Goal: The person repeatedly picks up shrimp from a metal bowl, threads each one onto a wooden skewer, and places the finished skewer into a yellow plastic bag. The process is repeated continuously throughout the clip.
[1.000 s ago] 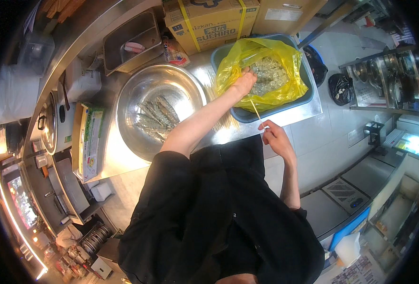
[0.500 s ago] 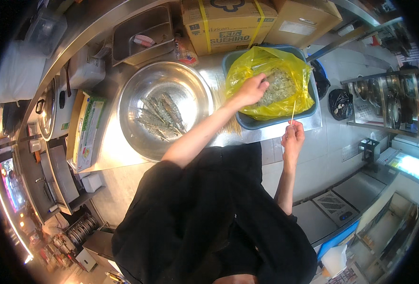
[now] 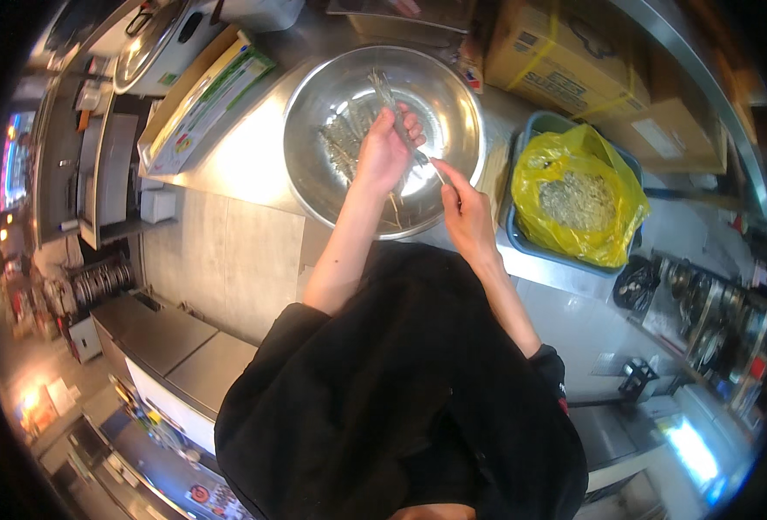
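Note:
Over a wide steel bowl (image 3: 301, 186), my left hand (image 3: 385, 149) is closed around a grey raw shrimp (image 3: 382, 84), which sticks out beyond the fingers at its far end. My right hand (image 3: 468, 212) pinches a thin wooden skewer (image 3: 439, 176) whose tip is at the shrimp's near end. Whether the tip has entered the shrimp is too small to tell. Several more grey shrimp (image 3: 338, 143) lie in the bowl, partly hidden by my left hand and forearm.
Right of the bowl, a blue-grey tub (image 3: 512, 227) lined with a yellow plastic bag (image 3: 628, 186) holds a greyish heap (image 3: 578, 201). Loose skewers (image 3: 493, 178) lie between bowl and tub. Cardboard boxes (image 3: 565, 61) stand behind, and a long open carton (image 3: 201, 113) stands left on the steel counter (image 3: 258, 143).
My view has turned toward the bowl. My left hand has moved from the yellow bag to above the bowl and now grips a shrimp. My right hand has brought the skewer to the shrimp.

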The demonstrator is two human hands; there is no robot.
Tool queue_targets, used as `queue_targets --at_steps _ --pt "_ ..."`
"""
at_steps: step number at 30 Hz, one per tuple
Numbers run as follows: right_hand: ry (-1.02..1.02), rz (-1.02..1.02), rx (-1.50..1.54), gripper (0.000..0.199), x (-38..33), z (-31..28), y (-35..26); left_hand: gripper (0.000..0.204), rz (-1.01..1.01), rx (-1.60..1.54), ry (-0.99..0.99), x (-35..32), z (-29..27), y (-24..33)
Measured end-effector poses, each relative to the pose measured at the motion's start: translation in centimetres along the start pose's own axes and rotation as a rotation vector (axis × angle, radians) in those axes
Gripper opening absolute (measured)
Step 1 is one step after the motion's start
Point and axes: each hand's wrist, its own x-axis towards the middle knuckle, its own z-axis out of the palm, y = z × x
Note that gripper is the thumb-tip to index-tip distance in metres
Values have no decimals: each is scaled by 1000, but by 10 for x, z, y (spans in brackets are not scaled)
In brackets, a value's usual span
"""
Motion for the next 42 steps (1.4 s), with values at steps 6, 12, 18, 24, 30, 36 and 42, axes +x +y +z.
queue_targets --at_steps 6,12,18,24,30,36,42 --pt "39 -91 -45 42 0 15 -17 27 98 -14 73 -4 -2 8" --pt "26 -27 -69 41 -5 18 -16 26 133 -11 95 -5 11 4" --pt "71 -32 -51 40 -7 16 -19 26 155 10 88 -3 29 1" --pt "102 -74 -44 40 -7 20 -18 26 180 -1 120 -6 36 -2" --pt "100 -80 -20 41 -6 24 -16 26 188 16 123 -8 36 -1" --pt "115 -91 4 41 -6 30 -23 26 227 28 179 -9 42 -1" --pt "95 -133 -68 45 -5 33 -27 26 256 62 235 -8 41 -2"
